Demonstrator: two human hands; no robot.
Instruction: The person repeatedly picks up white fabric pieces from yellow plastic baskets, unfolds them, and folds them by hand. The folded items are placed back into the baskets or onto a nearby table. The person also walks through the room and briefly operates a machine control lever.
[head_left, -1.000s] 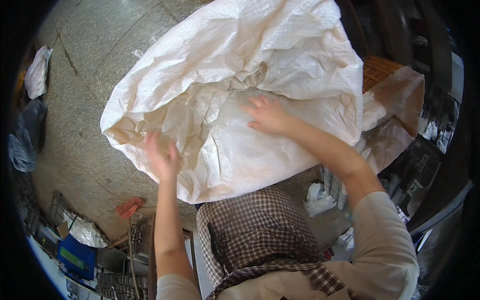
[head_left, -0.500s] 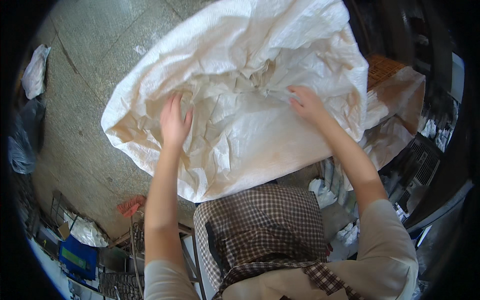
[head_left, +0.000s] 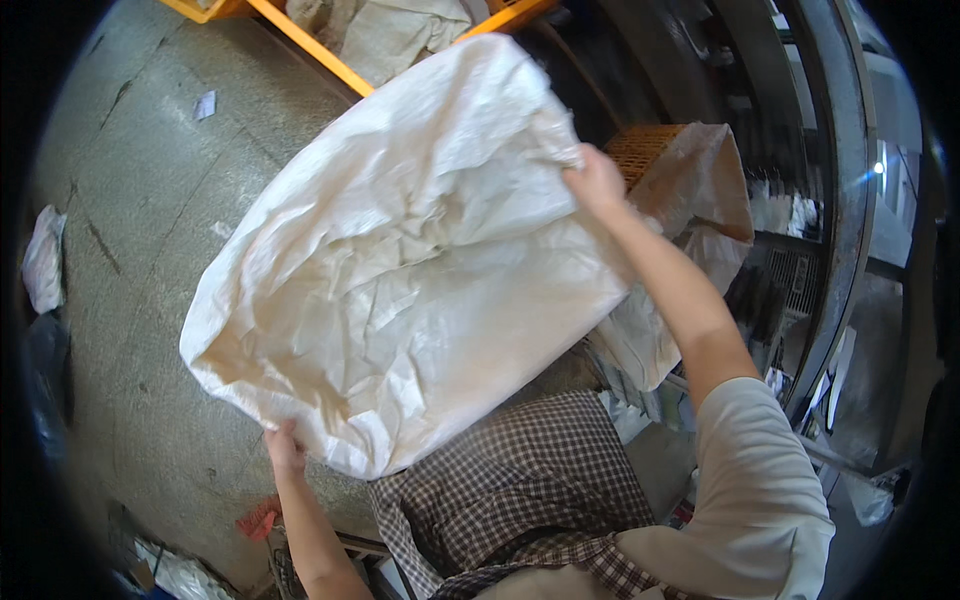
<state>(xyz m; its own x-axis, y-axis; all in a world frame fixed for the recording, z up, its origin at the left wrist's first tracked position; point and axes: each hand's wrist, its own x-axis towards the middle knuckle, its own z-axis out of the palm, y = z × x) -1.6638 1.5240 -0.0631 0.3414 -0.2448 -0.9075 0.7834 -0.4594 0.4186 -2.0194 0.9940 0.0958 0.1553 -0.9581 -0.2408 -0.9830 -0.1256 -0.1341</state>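
A large white woven sack (head_left: 470, 290) lies spread in front of me, its wide mouth facing up and its inside creased. My left hand (head_left: 286, 447) is closed on the rim at the near left. At the far right of the mouth, my right hand (head_left: 597, 182) grips the rim, with the fingertips partly hidden by the cloth. The sack's near edge rests against the checked apron (head_left: 530, 450) over my lap. What lies at the bottom of the sack is hidden by its folds.
A yellow-orange crate (head_left: 330, 55) holding pale cloth stands beyond the sack. To the right are a brown wicker basket (head_left: 640, 150) with a plastic liner (head_left: 700, 190) and a metal frame (head_left: 850, 200). Plastic bags (head_left: 45, 260) lie on the floor at left; a red rag (head_left: 260, 518) is lower left.
Both hands have come out of the sack's mouth and taken hold of its rim, the left at the near left, the right at the far right. The view has shifted, bringing the yellow-orange crate in.
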